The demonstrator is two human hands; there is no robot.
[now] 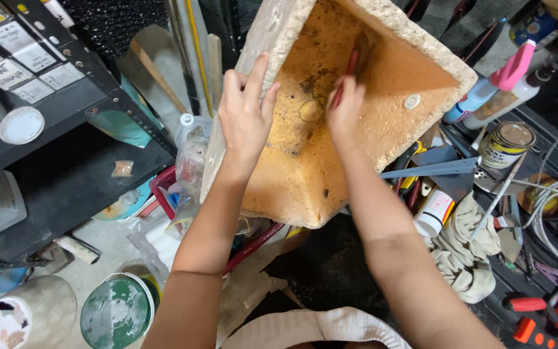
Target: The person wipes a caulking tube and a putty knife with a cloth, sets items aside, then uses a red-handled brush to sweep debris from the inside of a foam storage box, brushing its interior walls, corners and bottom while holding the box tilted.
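Seen from above, a person's left hand [245,110] grips the rim of a tilted square stone planter [305,161] held over a cluttered bench while the right hand [345,106], clenched around a red-handled brush [350,74], works its orange inside, with the far corners seemingly next.

Rough, matt stone-like planter [318,161]
Its orange inside looks chalky under both hands; right of the right hand [345,106], a glossy metal tin [506,145] and crumpled cloth rag [465,249].
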